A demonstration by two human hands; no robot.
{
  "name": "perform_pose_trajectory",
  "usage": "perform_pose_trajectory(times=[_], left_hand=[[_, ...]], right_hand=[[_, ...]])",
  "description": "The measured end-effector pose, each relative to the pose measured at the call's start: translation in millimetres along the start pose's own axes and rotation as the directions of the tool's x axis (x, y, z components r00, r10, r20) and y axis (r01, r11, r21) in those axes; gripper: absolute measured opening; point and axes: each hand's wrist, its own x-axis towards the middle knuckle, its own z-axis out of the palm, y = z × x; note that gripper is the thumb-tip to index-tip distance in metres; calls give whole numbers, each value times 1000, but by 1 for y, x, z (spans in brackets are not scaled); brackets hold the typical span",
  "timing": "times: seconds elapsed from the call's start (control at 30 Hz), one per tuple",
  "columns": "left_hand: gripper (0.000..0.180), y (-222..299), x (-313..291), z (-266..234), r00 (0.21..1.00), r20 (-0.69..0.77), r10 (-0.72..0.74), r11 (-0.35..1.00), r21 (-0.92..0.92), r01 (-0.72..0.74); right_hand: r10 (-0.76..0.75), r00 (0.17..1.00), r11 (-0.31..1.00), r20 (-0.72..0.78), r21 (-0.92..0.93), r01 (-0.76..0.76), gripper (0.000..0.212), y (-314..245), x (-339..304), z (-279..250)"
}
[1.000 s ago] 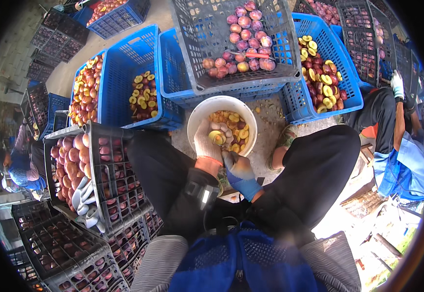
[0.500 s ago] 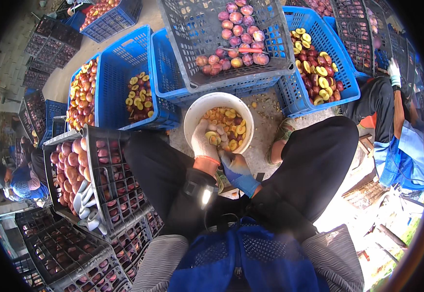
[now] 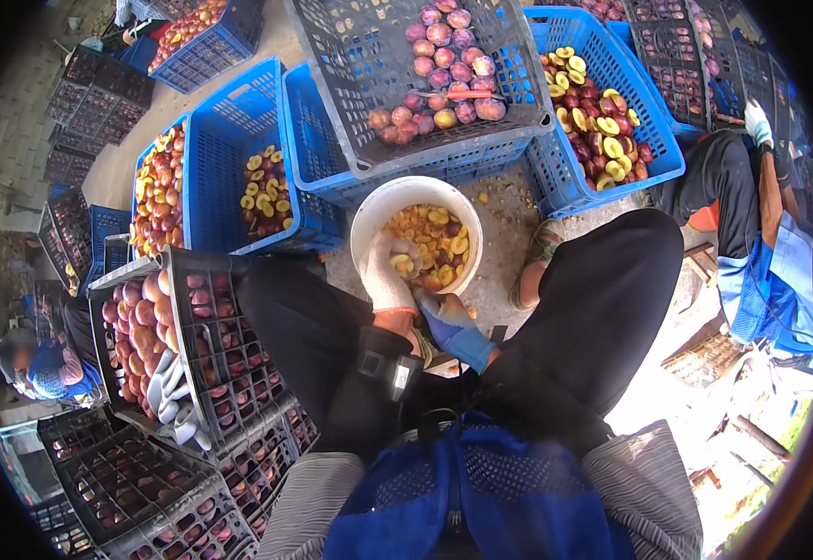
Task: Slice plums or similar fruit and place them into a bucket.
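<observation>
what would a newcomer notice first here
In the centre, a white bucket holds cut plums, and the pale-gloved left hand grips one. Ahead, a dark crate carries whole plums and what looks like a red-handled knife, with blue crates of halved plums on both sides.

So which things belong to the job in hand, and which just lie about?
Likely part of the job:
Cut fruit in the gloved left hand
Gloved right hand, its grip hidden
White bucket holding fruit pieces
Whole fruit in the dark crate ahead

Seemingly just lying about:
Red-handled tool on that whole fruit
Pale grey objects, perhaps gloves, on the crate at left
</observation>
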Motion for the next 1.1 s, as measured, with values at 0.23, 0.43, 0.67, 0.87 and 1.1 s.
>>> perform_pose_trajectory(times=[0.23,0.43,0.67,0.87,1.1], left_hand=[[36,-1,2,-11,943,159,-292,882,-337,330],[39,2,4,-6,903,410,-124,992,24,125],[48,9,24,-1,946,21,-322,845,-444,298],[44,60,50,-22,976,-217,6,933,-349,-83],[35,130,91,-49,829,215,517,-356,934,-21]], right_hand=[[120,986,987,119,92,-131,44,-14,-4,-7],[230,942,885,243,351,-306,44,-12,-10,-14],[-367,657,104,659,731,-675,48,-6,10,-26],[490,737,279,467,717,-639,46,-16,25,-15],[306,920,862,-245,481,-159,46,-31,26,-53]])
